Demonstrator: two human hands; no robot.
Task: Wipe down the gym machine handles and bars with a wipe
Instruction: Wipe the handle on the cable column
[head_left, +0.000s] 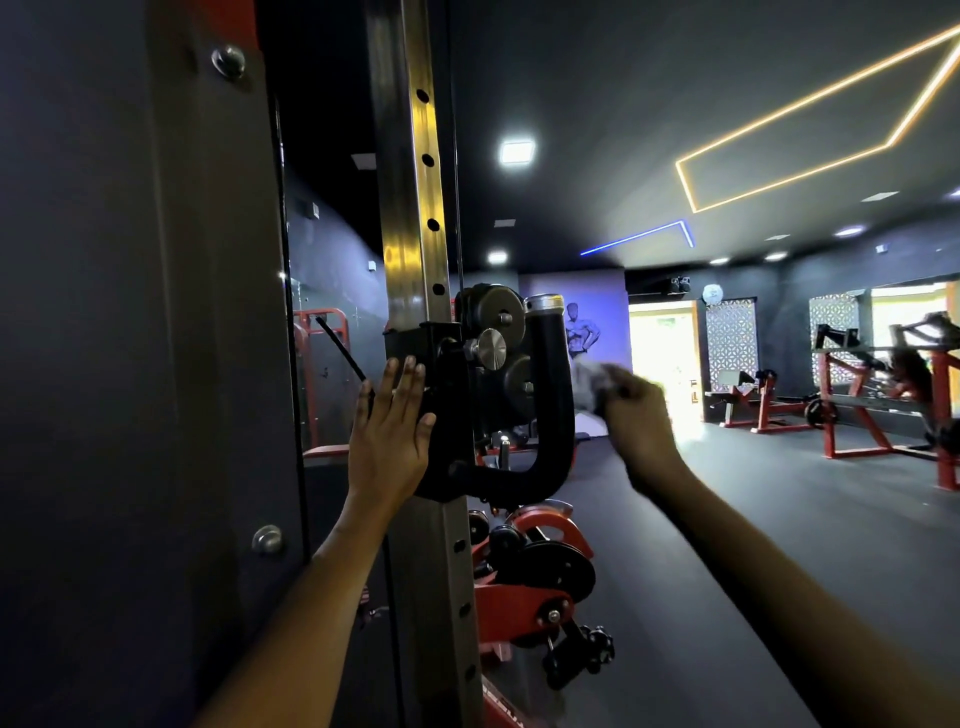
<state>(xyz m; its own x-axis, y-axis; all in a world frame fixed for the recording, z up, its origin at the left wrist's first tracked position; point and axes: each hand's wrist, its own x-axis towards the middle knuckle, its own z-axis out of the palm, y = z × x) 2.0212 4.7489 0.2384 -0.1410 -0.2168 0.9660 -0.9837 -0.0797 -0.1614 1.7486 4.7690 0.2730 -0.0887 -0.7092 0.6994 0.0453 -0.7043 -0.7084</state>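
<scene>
Head view. The right hand (631, 410) is showing heavy motion blur, so individual fingers are hard to separate; it is gripping a pale, crumpled wipe (589, 387), whose outline is also smeared. The wipe is sitting just right of the handle (550, 395), at its upright black tube; contact cannot be confirmed. Both forearms are running out of the picture at the bottom edge. The post (415, 208) is cut off at the top and is passing behind the carriage (441, 358) lower down.

The left hand (392, 421) is lying flat, fingers straight and together, and is pressing against the left face of the carriage, holding nothing. Left of the post, a dark panel (130, 312) with round bolt heads is filling that side and leaving little room. Right of the handle, open dark floor (753, 519) is extending to the red machines (857, 410) well apart at the far wall.

The post is square brushed metal with a column of round holes. The handle is a thick, matte black U-shaped tube with a silver cap on its upright end. Two black pulley discs and a knurled silver knob (492, 349) are sitting between post and handle. Below the handle, red brackets and black pulleys (540, 571) are clustering against the post.
</scene>
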